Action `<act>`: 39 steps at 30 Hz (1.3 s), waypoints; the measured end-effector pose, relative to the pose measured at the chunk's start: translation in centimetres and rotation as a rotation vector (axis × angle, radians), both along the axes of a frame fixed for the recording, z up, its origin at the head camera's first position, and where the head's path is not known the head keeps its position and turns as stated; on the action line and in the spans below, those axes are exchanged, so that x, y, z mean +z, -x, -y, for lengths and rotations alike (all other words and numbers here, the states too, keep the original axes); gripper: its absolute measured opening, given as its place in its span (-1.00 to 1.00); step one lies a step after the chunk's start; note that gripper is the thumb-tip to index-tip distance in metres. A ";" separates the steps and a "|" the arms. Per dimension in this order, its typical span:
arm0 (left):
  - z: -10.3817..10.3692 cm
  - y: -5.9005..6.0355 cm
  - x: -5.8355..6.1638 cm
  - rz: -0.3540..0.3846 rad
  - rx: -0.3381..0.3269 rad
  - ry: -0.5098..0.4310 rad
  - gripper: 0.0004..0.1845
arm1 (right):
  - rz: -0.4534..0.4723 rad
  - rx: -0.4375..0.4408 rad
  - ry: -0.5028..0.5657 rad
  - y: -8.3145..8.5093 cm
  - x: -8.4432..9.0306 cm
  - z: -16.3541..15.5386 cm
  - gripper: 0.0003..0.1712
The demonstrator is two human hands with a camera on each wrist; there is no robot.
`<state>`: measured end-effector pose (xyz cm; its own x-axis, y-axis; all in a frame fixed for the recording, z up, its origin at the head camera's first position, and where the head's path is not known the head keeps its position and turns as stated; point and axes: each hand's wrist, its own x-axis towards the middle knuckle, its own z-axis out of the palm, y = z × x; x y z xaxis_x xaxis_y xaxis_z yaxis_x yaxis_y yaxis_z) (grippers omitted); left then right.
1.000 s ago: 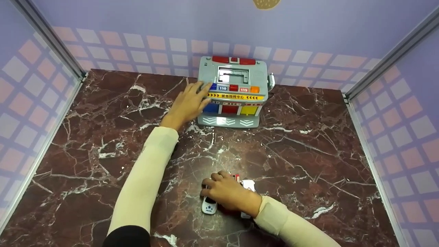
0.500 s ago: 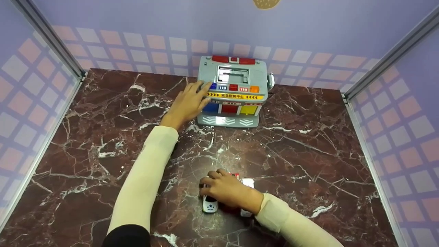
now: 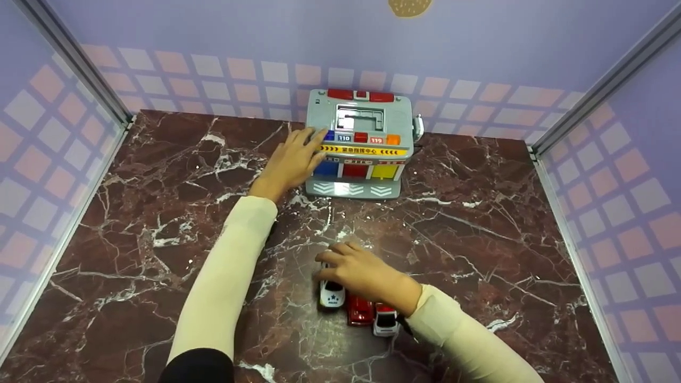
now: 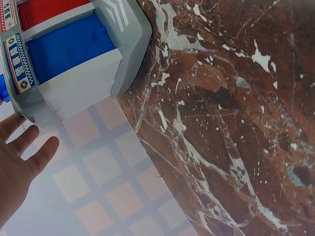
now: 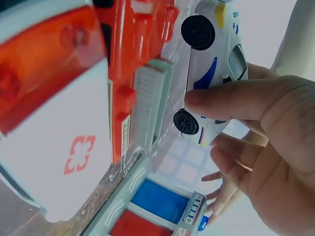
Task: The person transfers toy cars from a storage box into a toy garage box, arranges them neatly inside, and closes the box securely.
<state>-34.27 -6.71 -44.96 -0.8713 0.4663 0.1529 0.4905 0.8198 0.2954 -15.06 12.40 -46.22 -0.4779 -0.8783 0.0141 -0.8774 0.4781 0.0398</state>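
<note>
Marble-patterned tabletop (image 3: 159,213) carries a grey toy station (image 3: 359,143) at the far edge, against the tiled purple backdrop (image 3: 213,80). Left hand (image 3: 290,162) rests on the station's left front corner, fingers straight and spread, fingertips at the blue button of the top row; nothing is gripped. Left wrist view shows the same fingers (image 4: 29,142) relaxed beside the grey housing and the blue door (image 4: 69,46). Three toy vehicles sit side by side in the near-centre of the table: white police car (image 3: 331,293), red fire engine (image 3: 360,310) and white ambulance (image 3: 384,319), noses toward the station. Right hand (image 3: 367,276) lies over their front ends. Right wrist view shows the thumb (image 5: 231,101) pressed across the side of the police car (image 5: 216,73), the other fingers curled toward it, so I read this as a pinch on that car; fire engine (image 5: 133,73) and ambulance (image 5: 54,147) are just beside it, apparently not held. Risk, as judged: the cars are packed tightly, so lifting or sliding the police car could drag or knock the fire engine sideways. Pressure from the flat left hand on one corner could also skid or twist the station on the smooth surface.
</note>
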 end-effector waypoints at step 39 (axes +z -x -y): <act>-0.3 -0.1 0.7 -0.003 0.045 -0.057 -0.43 | -0.040 0.007 0.052 0.7 -0.4 -0.4 -0.36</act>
